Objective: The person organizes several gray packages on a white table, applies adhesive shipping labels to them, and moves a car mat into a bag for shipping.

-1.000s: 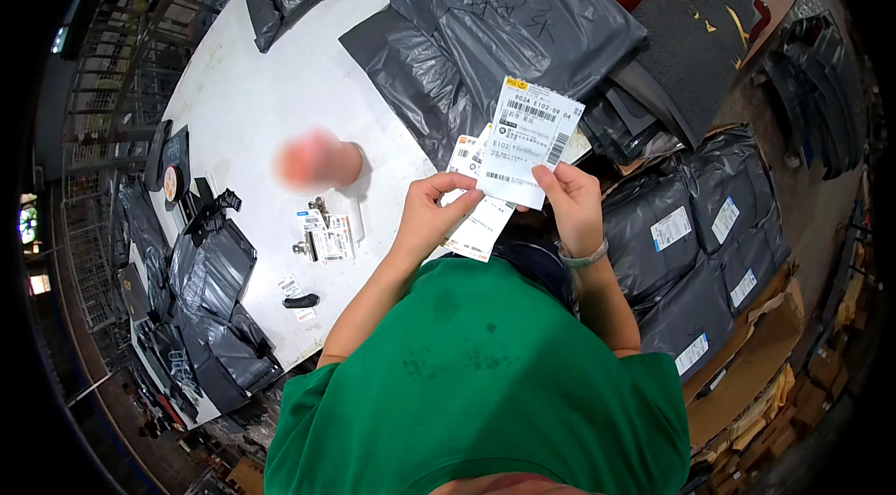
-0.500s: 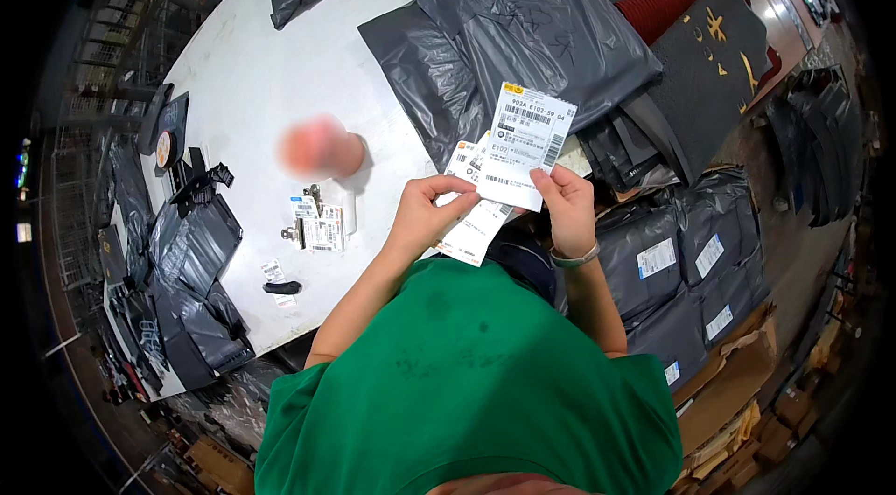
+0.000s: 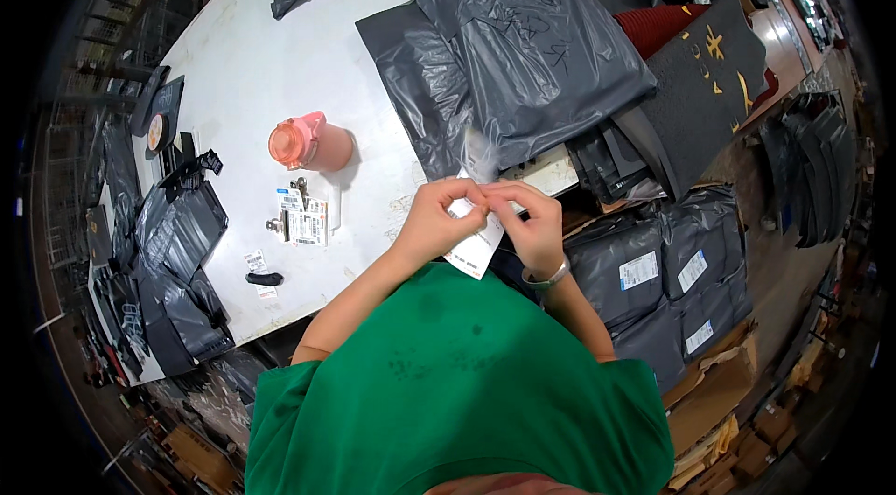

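My left hand [image 3: 437,221] and my right hand [image 3: 534,228] meet fingertip to fingertip in front of my green shirt, both pinched closed. A white shipping label [image 3: 472,254] hangs below my left fingers. Above the fingertips a pale, see-through strip [image 3: 480,155] stands up, smeared by motion; its kind is unclear. How many labels are gripped is hidden by the fingers. Just beyond lies a large dark grey plastic mailing bag [image 3: 551,56] with dark handwriting on it.
Left on the white table [image 3: 280,56] stand a pink bottle [image 3: 322,146], clipped labels [image 3: 306,218] and a small black tool [image 3: 264,278] on a label. Grey bags [image 3: 182,224] line the left edge. Labelled grey parcels [image 3: 625,257] sit at right, near dark mats [image 3: 705,75].
My right hand has moved left to meet the left hand. The label it held upright no longer shows flat; a blurred strip stands there. The lower label still hangs.
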`<state>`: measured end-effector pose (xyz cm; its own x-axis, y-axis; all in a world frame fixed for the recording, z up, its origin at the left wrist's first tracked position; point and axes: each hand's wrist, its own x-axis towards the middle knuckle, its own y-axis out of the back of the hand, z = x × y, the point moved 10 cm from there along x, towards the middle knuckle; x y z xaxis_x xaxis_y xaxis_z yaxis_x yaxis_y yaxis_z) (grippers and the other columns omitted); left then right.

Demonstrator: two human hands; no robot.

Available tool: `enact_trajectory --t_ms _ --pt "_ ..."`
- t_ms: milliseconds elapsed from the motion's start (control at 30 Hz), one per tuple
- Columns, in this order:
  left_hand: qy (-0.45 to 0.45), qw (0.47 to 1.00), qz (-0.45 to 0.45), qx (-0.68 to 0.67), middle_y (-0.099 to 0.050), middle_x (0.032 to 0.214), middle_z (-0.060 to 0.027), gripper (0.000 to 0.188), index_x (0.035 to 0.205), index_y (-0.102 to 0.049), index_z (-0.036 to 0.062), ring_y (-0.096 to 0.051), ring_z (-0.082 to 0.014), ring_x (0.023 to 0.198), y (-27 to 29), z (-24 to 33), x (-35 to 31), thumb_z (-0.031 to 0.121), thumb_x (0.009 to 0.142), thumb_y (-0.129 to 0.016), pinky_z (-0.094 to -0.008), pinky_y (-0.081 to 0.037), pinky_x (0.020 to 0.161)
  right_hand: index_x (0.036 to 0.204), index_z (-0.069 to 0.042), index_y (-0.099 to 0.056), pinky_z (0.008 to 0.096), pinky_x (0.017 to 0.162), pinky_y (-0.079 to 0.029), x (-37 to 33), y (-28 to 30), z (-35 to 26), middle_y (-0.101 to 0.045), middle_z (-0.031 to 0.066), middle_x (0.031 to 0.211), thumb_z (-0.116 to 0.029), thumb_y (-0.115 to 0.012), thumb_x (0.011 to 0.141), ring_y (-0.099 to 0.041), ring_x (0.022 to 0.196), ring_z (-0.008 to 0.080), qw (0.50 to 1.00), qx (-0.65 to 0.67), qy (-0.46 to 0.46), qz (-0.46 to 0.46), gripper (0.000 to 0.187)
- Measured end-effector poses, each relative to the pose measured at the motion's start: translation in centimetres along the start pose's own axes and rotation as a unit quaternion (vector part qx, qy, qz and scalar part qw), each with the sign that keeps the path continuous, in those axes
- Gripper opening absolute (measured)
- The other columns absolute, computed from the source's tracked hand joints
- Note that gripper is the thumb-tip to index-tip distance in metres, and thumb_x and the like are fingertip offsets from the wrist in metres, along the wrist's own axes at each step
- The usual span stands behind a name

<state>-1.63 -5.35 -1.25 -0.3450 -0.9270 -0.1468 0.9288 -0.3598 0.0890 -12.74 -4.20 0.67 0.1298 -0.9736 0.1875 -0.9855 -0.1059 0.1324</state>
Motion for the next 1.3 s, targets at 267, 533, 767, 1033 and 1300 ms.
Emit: enact_trajectory --t_ms 267,533,767,1033,1300 --pt "-0.007 0.653 0.037 -0.757 -0.051 0.072 -0.0036 0.018 0.081 -0.049 0.0061 -0.049 -0.0096 0.071 6.1 -6.6 -6.8 0.017 0.068 -0.055 -0.0205 -0.043 0.061 0.092 -0.002 -0.054 0.0304 0.071 -0.045 0.1 6.8 16.9 -0.059 0.0052 0.087 -0.026 -0.044 0.089 -0.056 0.078 0.0160 0.784 0.475 -0.351 0.188 0.026" --pt "0.467 0.748 0.207 0.423 -0.058 0.070 -0.0060 0.023 0.084 -0.059 0.0013 -0.055 -0.0158 0.065 20.7 -22.9 -38.6 0.023 0.075 -0.061 -0.0281 -0.045 0.058 0.103 0.000 -0.050 0.0304 0.076 -0.048 9.4 16.7 14.3 -0.059 0.0091 0.101 -0.025 -0.039 0.091 -0.058 0.090 0.0178 0.839 0.518 -0.160 0.055 0.031" --pt "0.337 0.878 0.274 0.201 -0.064 0.076 -0.0113 0.024 0.086 -0.064 -0.0001 -0.057 -0.0139 0.068 17.5 -20.3 -27.0 0.022 0.079 -0.056 -0.0272 -0.043 0.063 0.110 0.003 -0.046 0.0331 0.085 -0.043 11.1 16.9 9.6 -0.053 0.0119 0.110 -0.027 -0.038 0.092 -0.052 0.099 0.0192 0.883 0.394 -0.097 0.235 0.036" --pt "0.256 0.946 0.198 0.023 -0.063 0.080 -0.0061 0.015 0.087 -0.064 -0.0006 -0.054 -0.0095 0.072 11.6 -14.6 -11.7 0.007 0.080 -0.054 -0.0229 -0.043 0.067 0.111 -0.001 -0.045 0.0319 0.075 -0.046 12.5 18.8 8.0 -0.053 0.0104 0.107 -0.034 -0.035 0.092 -0.053 0.094 0.0199 0.840 0.425 -0.111 0.317 0.039" --pt "0.233 0.948 0.213 0.049 -0.063 0.081 -0.0069 0.016 0.087 -0.063 -0.0018 -0.055 -0.0111 0.076 11.9 -13.1 -9.7 0.009 0.081 -0.053 -0.0233 -0.042 0.071 0.104 0.000 -0.053 0.0344 0.086 -0.042 19.2 11.7 8.8 -0.052 0.0141 0.112 -0.015 -0.051 0.082 -0.052 0.101 0.0250 0.844 -0.477 0.213 -0.123 0.026"
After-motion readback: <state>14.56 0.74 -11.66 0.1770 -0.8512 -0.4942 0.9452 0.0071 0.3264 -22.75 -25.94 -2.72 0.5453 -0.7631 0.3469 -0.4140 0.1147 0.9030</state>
